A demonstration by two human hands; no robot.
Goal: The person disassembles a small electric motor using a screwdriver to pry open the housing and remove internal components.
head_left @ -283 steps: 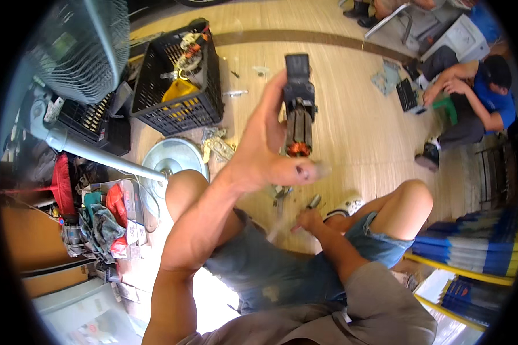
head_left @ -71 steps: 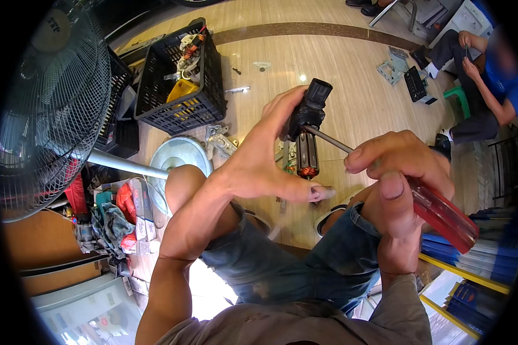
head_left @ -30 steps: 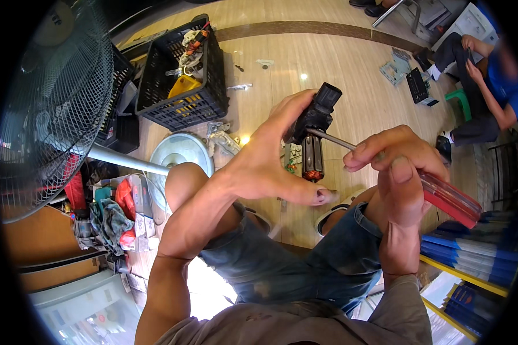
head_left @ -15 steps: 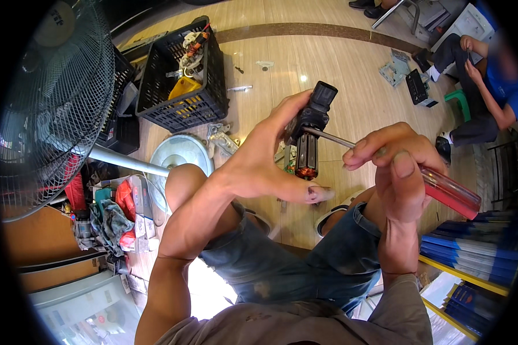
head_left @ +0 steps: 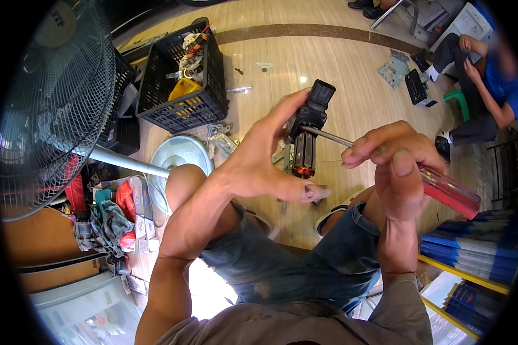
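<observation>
My left hand holds a black plastic motor housing with its fingers behind it, while the thumb stretches out free below. A motor armature hangs from the housing, with dark metal sides and copper windings at its lower end. In my right hand is a screwdriver with a clear red handle, gripped between thumb and fingers. Its metal shaft points left, and the tip meets the joint between housing and armature. Whether the tip is wedged in cannot be told. My left fingertips are hidden behind the housing.
A black crate of parts stands far left, by a standing fan with a round base. Metal parts lie beside it. At right are stacked blue boxes and a seated person beside a green stool.
The housing and armature have shifted very slightly left with my left hand. The screwdriver tip stays at the same joint, and both hands keep their hold.
</observation>
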